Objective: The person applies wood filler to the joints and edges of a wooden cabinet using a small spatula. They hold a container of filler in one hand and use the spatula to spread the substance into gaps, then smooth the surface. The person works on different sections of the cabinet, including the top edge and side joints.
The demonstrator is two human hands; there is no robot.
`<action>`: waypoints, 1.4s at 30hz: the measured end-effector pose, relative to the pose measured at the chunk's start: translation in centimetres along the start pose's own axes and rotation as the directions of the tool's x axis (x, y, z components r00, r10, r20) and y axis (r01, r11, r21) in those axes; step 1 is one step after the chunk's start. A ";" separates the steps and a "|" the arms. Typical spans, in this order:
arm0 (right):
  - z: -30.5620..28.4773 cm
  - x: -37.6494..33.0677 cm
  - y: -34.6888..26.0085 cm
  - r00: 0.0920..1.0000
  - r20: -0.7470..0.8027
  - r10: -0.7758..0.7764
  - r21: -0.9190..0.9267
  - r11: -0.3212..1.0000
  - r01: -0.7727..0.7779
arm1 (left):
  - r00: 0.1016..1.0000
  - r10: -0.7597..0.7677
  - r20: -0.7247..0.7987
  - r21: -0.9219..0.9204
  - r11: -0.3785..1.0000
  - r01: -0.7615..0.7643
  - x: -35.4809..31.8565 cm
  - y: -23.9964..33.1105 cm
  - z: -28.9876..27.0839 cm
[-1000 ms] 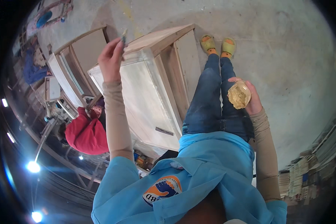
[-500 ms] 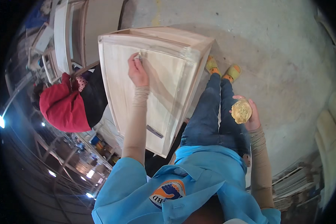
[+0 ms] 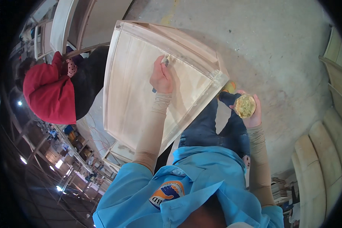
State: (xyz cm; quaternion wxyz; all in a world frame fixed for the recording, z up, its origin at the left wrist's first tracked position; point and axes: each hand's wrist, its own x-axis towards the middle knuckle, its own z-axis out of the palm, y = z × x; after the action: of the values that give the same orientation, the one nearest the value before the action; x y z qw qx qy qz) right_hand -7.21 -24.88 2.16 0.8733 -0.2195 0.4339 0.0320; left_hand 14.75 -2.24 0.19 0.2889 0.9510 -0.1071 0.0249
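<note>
My left hand (image 3: 161, 78) is closed round a small putty knife (image 3: 166, 60), its grey blade tip at the joint between panel and frame rail. A dark handle end pokes out below the palm. Pale yellowish putty smears the wood by the blade. The piece is a bare wooden cabinet (image 3: 135, 72) with a flat pale panel inside a raised frame. Out to the right, my right hand (image 3: 254, 114) grips a round lump of yellowish putty (image 3: 245, 106), away from the cabinet; whether a cup lies under it is hidden.
A person in a red top (image 3: 51, 93) bends at the left beside another wooden cabinet (image 3: 89, 28). Curved pale wooden panels (image 3: 311, 159) stand at the right on the concrete floor (image 3: 269, 49). Stacked pieces (image 3: 279, 192) lie at lower right.
My left hand has moved right along the panel's top edge with the putty knife. My view has turned, so the cabinet appears tilted. The right hand still holds the putty.
</note>
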 end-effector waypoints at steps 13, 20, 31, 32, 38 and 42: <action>-0.7 6.8 -8.0 0.924 0.193 0.331 -0.317 0.912 -0.261 | 0.926 -0.349 -0.145 -0.273 0.913 0.302 3.5 0.2 0.4; -3.3 8.7 -18.1 0.903 0.139 0.406 -0.363 0.869 -0.335 | 0.797 -0.466 -0.384 -0.154 0.884 0.442 4.6 1.8 3.1; -0.3 14.4 -26.3 0.862 0.098 0.497 -0.366 0.824 -0.433 | 0.745 -0.484 -0.459 0.093 0.808 0.582 5.8 4.2 3.9; 1.1 15.1 -26.5 0.852 0.108 0.513 -0.418 0.801 -0.430 | 0.716 -0.537 -0.445 0.088 0.770 0.632 6.0 4.4 3.9; 11.6 19.4 -28.1 0.766 0.062 0.640 -0.604 0.635 -0.481 | 0.702 -0.546 -0.458 0.058 0.769 0.637 5.3 4.3 3.9; 18.9 23.3 -28.5 0.733 0.121 0.669 -0.770 0.529 -0.356 | 0.685 -0.589 -0.428 0.045 0.743 0.667 5.8 4.5 3.4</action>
State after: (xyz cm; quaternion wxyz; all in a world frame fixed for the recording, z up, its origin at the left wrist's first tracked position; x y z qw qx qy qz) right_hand 28.36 -45.98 4.31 0.7384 -0.3809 0.2430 0.5006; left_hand 19.38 -8.88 0.40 0.1990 0.9285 0.2890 0.1213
